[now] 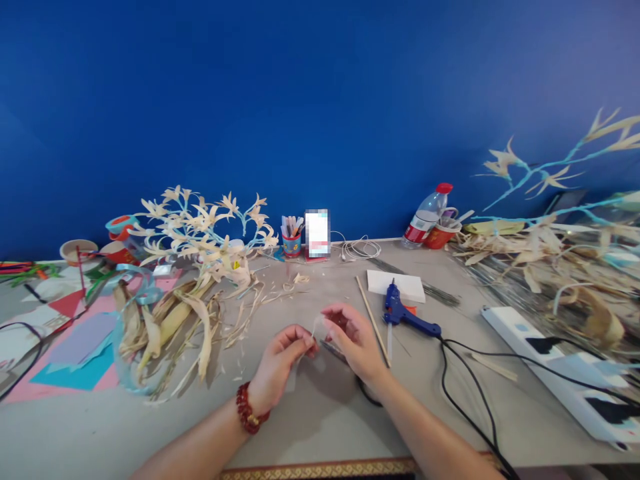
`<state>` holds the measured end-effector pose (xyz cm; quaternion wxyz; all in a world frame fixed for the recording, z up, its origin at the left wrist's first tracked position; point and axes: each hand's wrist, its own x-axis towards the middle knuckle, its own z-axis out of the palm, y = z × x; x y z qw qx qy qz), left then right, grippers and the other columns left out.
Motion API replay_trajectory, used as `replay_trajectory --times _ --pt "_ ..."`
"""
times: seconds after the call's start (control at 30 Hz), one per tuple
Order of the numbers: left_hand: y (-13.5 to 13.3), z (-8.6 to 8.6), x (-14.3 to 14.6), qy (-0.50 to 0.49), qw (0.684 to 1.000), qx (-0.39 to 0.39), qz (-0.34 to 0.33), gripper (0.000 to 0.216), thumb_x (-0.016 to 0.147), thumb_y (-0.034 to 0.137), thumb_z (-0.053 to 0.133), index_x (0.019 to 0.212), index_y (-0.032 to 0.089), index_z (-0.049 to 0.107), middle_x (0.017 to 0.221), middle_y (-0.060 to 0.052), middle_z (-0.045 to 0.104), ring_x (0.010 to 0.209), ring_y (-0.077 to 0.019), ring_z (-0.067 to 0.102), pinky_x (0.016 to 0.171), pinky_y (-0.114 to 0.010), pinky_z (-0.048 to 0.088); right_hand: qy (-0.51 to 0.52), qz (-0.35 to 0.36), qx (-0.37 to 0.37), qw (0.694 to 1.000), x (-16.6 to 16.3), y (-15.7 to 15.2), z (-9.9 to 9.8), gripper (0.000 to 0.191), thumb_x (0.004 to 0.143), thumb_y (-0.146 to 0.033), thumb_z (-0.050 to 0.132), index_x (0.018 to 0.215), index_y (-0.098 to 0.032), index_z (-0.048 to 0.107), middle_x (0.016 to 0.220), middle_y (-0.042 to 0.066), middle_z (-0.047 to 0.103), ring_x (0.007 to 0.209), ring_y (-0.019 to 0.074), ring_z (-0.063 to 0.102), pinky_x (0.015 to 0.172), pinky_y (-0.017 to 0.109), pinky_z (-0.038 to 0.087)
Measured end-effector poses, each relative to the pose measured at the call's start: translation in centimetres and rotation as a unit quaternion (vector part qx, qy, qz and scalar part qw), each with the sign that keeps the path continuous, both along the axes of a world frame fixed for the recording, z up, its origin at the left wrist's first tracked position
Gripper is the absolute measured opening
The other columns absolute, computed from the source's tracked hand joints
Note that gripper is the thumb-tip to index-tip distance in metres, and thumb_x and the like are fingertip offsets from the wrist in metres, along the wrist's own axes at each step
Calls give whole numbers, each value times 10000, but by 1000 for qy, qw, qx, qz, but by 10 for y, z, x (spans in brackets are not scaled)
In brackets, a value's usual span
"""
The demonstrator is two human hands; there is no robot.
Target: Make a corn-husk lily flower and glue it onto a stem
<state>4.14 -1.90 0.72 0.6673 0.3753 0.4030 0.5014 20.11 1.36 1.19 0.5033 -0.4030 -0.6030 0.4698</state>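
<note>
Both my hands meet over the grey table (320, 427) near its middle. My left hand (281, 360), with a red bead bracelet on the wrist, pinches one end of a thin pale husk strip (316, 328). My right hand (353, 340) is closed on the other end of the same strip. Dark scissors (331, 349) lie on the table just under my right hand, their handles partly hidden by my wrist. A thin wooden stick (373, 320) lies just right of my right hand.
A blue glue gun (407, 315) with a black cord lies right of the stick, by a white pad (396, 285). A pile of corn husks (175, 320) and husk flowers (205, 223) is on the left, coloured paper (83, 353) beyond. A water bottle (425, 217), cups and a white power strip (555, 367) are on the right.
</note>
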Motion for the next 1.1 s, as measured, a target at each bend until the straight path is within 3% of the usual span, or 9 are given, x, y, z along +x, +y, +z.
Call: replay_trajectory --times 0.17,0.37,0.47,0.63,0.77,0.9,1.1 --pt "2 4 0 -47 999 -16 -18 129 760 265 693 723 152 645 739 -28 623 708 -129 539 725 -250 401 76 27 -73 994 -2 1 1 176 806 -346 626 895 -194 615 815 11 605 622 120 563 586 242 501" --pt "6 6 -2 -129 988 -56 -63 143 723 258 733 722 144 647 693 -26 613 662 -122 543 665 -244 406 168 178 -181 953 -6 -1 -1 234 764 -363 698 867 -173 606 662 -8 635 605 135 630 626 265 506" --pt "7 5 -4 -150 981 -70 -104 142 719 248 734 726 129 656 642 -27 594 618 -119 527 664 -259 411 195 215 -208 934 -8 -3 0 239 753 -357 722 837 -171 598 630 -3 667 580 140 653 583 251 493" --pt "6 4 -8 -154 970 -99 -161 168 707 282 744 698 142 653 590 -17 566 569 -116 507 785 -338 445 205 236 -239 919 -9 -7 2 249 720 -358 753 784 -169 604 598 3 690 555 154 674 475 208 447" --pt "7 2 -11 -176 957 -132 -189 155 717 267 745 718 142 654 607 -6 565 550 -96 499 778 -350 466 215 217 -239 922 -10 -9 4 275 681 -374 777 757 -173 606 587 -3 681 549 170 673 457 228 477" --pt "8 1 -9 -163 968 -113 -155 141 724 255 744 726 134 672 648 -23 608 602 -108 538 748 -308 456 212 174 -212 938 -11 -9 4 265 669 -379 782 716 -180 614 571 -26 632 523 142 631 475 237 480" --pt "5 -7 -2 -59 998 -6 -7 107 738 257 734 777 167 694 755 -12 652 755 -129 566 764 -248 411 152 80 -104 980 -12 -7 1 228 681 -348 769 657 -180 618 621 -20 604 558 105 547 543 228 445"
